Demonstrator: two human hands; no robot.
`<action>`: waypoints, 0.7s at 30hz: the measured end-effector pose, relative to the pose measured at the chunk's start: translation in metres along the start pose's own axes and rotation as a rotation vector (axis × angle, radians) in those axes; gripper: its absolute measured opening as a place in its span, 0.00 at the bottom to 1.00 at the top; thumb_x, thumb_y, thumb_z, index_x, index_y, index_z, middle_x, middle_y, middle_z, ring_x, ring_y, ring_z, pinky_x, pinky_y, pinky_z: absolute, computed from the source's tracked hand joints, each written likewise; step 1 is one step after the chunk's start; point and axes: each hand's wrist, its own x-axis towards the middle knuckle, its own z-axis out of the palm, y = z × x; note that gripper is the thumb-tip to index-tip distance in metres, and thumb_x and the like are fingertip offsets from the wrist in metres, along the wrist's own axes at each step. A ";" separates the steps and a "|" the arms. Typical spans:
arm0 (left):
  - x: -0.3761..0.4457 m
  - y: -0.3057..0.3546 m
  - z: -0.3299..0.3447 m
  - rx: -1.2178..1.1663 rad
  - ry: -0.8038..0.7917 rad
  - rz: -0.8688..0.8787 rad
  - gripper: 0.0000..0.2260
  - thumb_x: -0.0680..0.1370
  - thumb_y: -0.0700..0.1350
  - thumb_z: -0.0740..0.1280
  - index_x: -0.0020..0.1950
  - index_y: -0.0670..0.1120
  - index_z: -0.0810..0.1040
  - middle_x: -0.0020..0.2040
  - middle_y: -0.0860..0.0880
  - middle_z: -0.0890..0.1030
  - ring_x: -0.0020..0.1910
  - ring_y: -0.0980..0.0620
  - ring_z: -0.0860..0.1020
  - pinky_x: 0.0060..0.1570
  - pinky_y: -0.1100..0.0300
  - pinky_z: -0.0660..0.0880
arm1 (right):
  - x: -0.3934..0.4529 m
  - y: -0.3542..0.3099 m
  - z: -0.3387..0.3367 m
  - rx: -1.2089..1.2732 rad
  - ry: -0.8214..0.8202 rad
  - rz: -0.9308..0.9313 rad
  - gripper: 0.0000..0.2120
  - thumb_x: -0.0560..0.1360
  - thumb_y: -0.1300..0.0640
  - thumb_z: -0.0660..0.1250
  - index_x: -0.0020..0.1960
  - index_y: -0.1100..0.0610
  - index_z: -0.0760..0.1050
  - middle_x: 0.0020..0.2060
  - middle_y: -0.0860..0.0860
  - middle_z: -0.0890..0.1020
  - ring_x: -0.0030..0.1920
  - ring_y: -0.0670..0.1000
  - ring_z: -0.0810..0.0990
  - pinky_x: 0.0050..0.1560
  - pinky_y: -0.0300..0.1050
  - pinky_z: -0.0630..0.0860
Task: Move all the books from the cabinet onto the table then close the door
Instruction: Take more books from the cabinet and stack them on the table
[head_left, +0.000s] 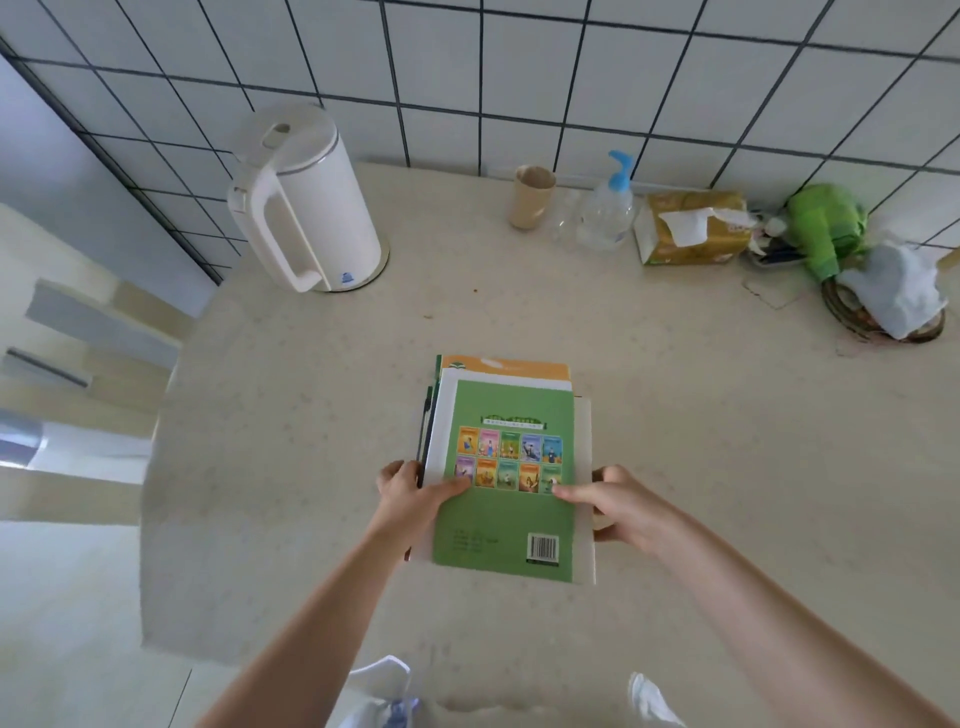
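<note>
A stack of books (506, 457) lies flat on the beige table (701, 415), near its middle. The top book has a green back cover with small pictures and a barcode; white and orange-edged books show beneath it. My left hand (415, 493) grips the stack's left edge, thumb on the green cover. My right hand (621, 501) holds the right edge, fingers on the cover. The cabinet and its door are out of view.
A white electric kettle (306, 202) stands at the back left. Along the tiled wall sit a tan cup (532, 196), a pump bottle (608, 213), a tissue pack (693, 226), a green object (826, 228) and a white cloth (898, 291). The table's left edge drops to the floor.
</note>
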 end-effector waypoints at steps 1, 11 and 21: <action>0.003 0.002 -0.001 -0.026 -0.002 -0.020 0.21 0.62 0.57 0.77 0.48 0.50 0.75 0.61 0.49 0.68 0.57 0.45 0.77 0.59 0.44 0.76 | 0.001 -0.001 0.000 0.032 -0.008 -0.004 0.24 0.68 0.56 0.76 0.58 0.59 0.68 0.53 0.55 0.81 0.52 0.54 0.82 0.51 0.56 0.80; -0.002 0.006 -0.003 -0.235 0.023 -0.085 0.24 0.63 0.48 0.79 0.54 0.44 0.76 0.50 0.44 0.84 0.44 0.44 0.84 0.43 0.49 0.82 | -0.001 -0.014 0.008 0.186 -0.130 -0.006 0.21 0.72 0.62 0.72 0.60 0.60 0.67 0.56 0.55 0.81 0.54 0.55 0.81 0.56 0.59 0.78; 0.001 0.011 -0.011 -0.279 -0.003 -0.090 0.21 0.69 0.44 0.77 0.57 0.44 0.73 0.52 0.45 0.83 0.45 0.44 0.84 0.38 0.52 0.81 | -0.007 -0.023 0.011 0.111 -0.168 -0.060 0.08 0.76 0.60 0.69 0.51 0.54 0.70 0.50 0.51 0.82 0.50 0.52 0.81 0.54 0.60 0.78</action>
